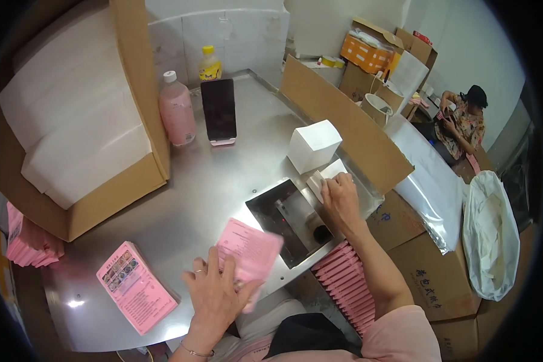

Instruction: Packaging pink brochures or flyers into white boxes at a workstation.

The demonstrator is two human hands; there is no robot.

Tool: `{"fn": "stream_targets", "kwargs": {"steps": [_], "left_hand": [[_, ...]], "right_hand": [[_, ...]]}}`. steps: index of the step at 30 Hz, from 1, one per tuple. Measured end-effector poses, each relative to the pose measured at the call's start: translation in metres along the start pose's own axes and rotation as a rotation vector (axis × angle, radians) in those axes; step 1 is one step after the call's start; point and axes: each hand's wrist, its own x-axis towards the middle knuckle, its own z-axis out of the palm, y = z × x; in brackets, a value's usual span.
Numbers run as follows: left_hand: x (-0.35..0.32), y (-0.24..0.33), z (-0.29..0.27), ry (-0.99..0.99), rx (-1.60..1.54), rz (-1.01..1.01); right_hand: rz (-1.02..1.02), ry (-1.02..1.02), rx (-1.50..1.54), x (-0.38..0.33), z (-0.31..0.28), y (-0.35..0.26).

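Observation:
My left hand [217, 292] grips a pink printed paper sleeve [244, 238] above the steel table's front edge; the sleeve is slightly blurred. The thumb lies near its lower edge and the fingers rest over it. My right hand [342, 202] is closed at a low stack of folded white tissues [333, 173], pinching its near end. Just behind that stack stands a taller white block of folded tissues [315, 146]. Between my hands, a rectangular opening [292, 223] with metal parts inside is set into the table. A neat stack of pink printed sleeves [137, 286] lies left of my left hand.
An open carton [157, 120] of white tissue stacks stands at left. Behind are a pink bottle [177, 111], a yellow-capped bottle [210, 63] and a phone [219, 111] on a stand. A cardboard panel [344, 120] edges the right side. Another person [461, 123] sits far right.

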Motion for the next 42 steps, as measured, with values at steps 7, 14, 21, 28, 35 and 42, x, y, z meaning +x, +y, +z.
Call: {"fn": "stream_targets", "kwargs": {"steps": [7,14,21,28,35,42], "left_hand": [[0.001,0.016,0.026,-0.031,-0.146,0.212],[-0.013,-0.01,-0.01,-0.131,-0.167,0.048],[-0.002,0.005,0.024,0.038,-0.198,0.036],[-0.035,0.008,0.003,-0.114,-0.208,0.058],[-0.032,0.002,0.018,-0.064,-0.408,0.148],[-0.068,-0.085,-0.071,0.427,-0.033,-0.061]], "right_hand": [[-0.039,0.155,0.108,-0.008,-0.011,0.003],[-0.612,-0.004,0.442,-0.101,-0.052,-0.161],[-0.321,-0.595,0.185,-0.033,0.024,-0.156],[0.04,-0.695,0.28,-0.035,0.03,-0.084],[-0.1,-0.561,0.14,-0.032,0.031,-0.097],[-0.135,0.211,-0.066,0.001,-0.036,-0.036]]}}
